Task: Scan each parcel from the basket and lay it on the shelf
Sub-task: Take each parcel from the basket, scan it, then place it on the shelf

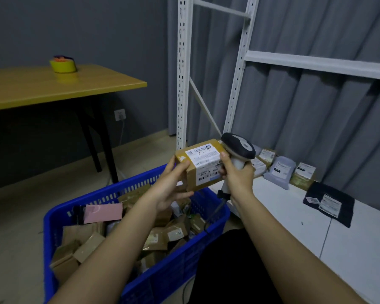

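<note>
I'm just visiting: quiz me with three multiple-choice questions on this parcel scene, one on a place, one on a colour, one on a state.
1. Where does the flat black parcel lie?
A. white shelf board
B. wooden table
C. basket

2. What colour is the plastic basket?
A. red
B. blue
C. green

3. What is the right hand gripping?
A. nothing
B. a tape roll
C. a grey handheld scanner

Answers: 1 A, it rests on the white shelf board. 2 B, its walls are blue. 3 C, fingers wrap the scanner's handle.

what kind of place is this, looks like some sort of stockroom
Probably a small parcel sorting or pickup room. A blue basket is full of labelled boxes, the right hand holds a barcode scanner, and scanned parcels lie on a white metal shelf.
</note>
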A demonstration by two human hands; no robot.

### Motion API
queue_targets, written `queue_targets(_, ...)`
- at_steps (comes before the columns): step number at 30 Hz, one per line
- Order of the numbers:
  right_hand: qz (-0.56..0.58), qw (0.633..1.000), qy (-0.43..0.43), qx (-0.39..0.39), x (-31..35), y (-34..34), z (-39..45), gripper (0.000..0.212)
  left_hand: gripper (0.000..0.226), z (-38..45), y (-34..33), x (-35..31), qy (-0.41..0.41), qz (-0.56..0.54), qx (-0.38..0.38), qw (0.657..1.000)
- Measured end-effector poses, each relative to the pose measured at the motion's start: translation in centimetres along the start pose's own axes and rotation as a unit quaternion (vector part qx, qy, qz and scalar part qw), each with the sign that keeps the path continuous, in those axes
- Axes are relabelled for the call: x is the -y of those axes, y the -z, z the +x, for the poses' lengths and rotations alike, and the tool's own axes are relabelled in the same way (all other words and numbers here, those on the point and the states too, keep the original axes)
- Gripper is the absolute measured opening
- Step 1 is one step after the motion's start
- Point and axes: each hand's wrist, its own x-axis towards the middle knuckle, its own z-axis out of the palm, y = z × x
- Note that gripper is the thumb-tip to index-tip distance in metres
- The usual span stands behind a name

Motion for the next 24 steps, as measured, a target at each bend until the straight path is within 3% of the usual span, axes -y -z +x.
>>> queue_targets(3, -0.041, 0.998, 0.006, 0.036, 0.9, 0.6, 0.5, 0.050, 0.055, 0.8, 0.9, -0.1, -0.012, -0.034, -0.037, 0.999)
queue_targets(7, -0.145, 0.981, 0.054, 0.115, 2.3, 1.8, 0.3, 0.035, 0.060, 2.4, 1.9, -1.2, -0.071, 0.015, -0.084, 0.994)
queue_targets(11, -0.218, 0.956, 0.028, 0.196, 3.0, 2.5, -0.1, 0.015, 0.059, 3.7, 2.5, -2.1, -0.118, 0.055, -0.131, 0.983)
queue_targets(15, -0.264, 0.934, 0.006, 0.243, 3.5, 2.7, -0.3, 0.029, 0.059, 4.8, 3.6, -2.5, -0.144, 0.058, -0.148, 0.977)
queue_targets(19, -0.309, 0.906, 0.009, 0.290, 4.6, 2.4, -0.3, 0.027, 0.059, 5.3, 4.6, -2.6, -0.182, 0.066, -0.157, 0.969)
queue_targets(24, -0.315, 0.910, 0.020, 0.268, 4.9, 1.9, -0.2, 0.024, 0.058, 5.4, 5.2, -2.8, -0.206, 0.062, -0.161, 0.963)
